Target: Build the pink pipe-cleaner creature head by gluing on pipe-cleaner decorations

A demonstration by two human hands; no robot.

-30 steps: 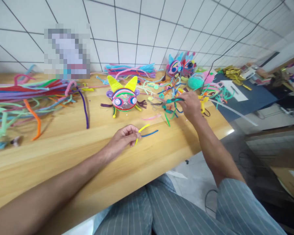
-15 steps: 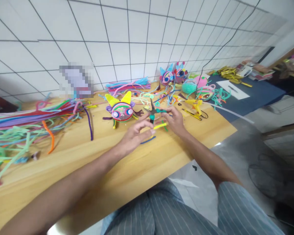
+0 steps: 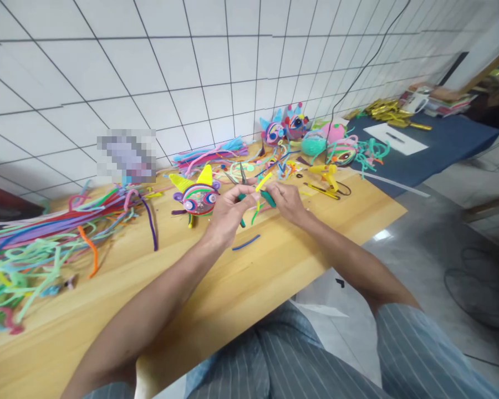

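1. The left hand (image 3: 229, 213) has its fingers pinched on a short yellow fuzzy strip (image 3: 263, 182), raised just right of the yellow-horned figure (image 3: 199, 200).
2. The right hand (image 3: 289, 202) has its fingers closed around a green handle of the pliers (image 3: 268, 199), beyond the strip from the figure; the pliers' metal jaws stand apart. Whether the left fingers also press on the pliers cannot be told.
3. The strip is probably very light, soft outside and springy on a wire core; a pinch near its middle should hold it without crushing the fuzz.
4. The pliers are likely stiff and the heaviest thing in hand, best taken by the grips, clear of the pointed tips.
5. The figure looks light, its horns and eyes easily knocked; its round body seems the safer hold.
6. Nearer the person than the figure, the table (image 3: 274, 257) gives bare wood around a blue strip (image 3: 246, 243), then ends in a slanting edge. Right of the figure, loose pieces and a yellow glue gun (image 3: 326, 175) narrow the room.
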